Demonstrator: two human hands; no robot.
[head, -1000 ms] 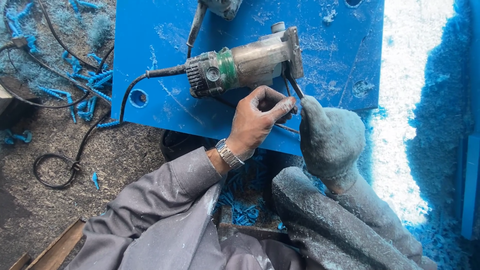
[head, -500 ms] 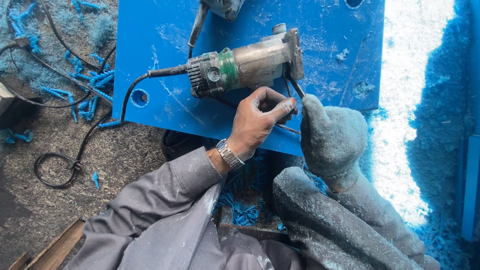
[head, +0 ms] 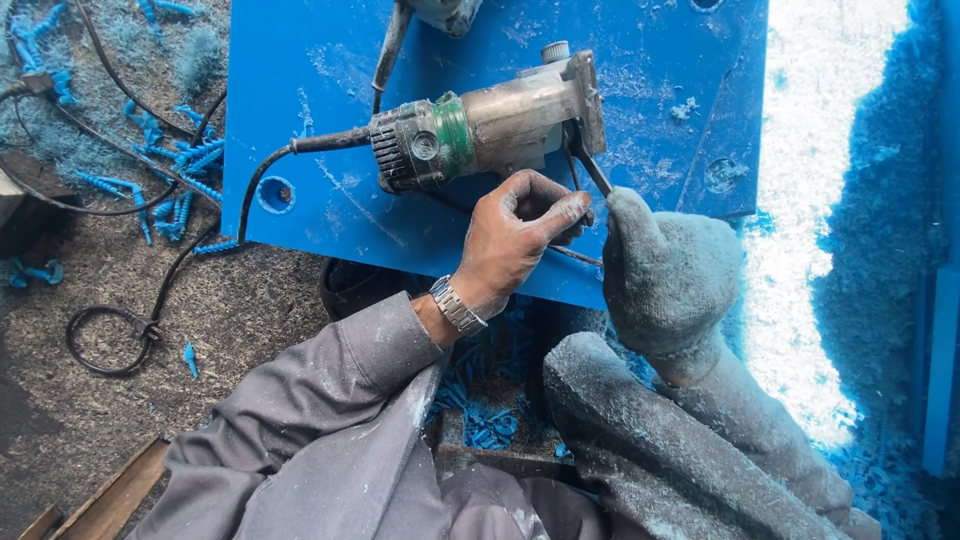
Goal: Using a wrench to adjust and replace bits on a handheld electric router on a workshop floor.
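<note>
well, from where i'm standing the small electric trimmer [head: 490, 125] lies on its side on the blue panel [head: 310, 230], its base and cutter end turned toward the person's right, its black cord [head: 215, 240] running off the panel's left edge and curling onto the dusty floor [head: 240, 320]. laid flat like that, the collet end is open to reach from below, which seems to be why it isn't standing upright.

the left hand [head: 520, 240] is bare, with a metal wristwatch [head: 458, 305] on the wrist; it rests on the panel just below the tool's body, fingers curled and pinched around a thin dark bar, likely a spanner handle, though the fingers hide most of it. the right hand [head: 665, 275] wears a thick grey glove caked in blue dust and is clenched around a slim dark wrench [head: 590, 170] that slants up to the tool's base end. two tools at one spot suggests one holds the spindle while the other turns the nut, but i can't see the nut itself.

blue shavings [head: 490, 400] are heaped below the panel's edge between the grey sleeves, and more curls lie scattered at upper left among the cables. another cord and part of a second tool [head: 440, 12] sit at the panel's top edge. bright sun washes out the ground to the right.
</note>
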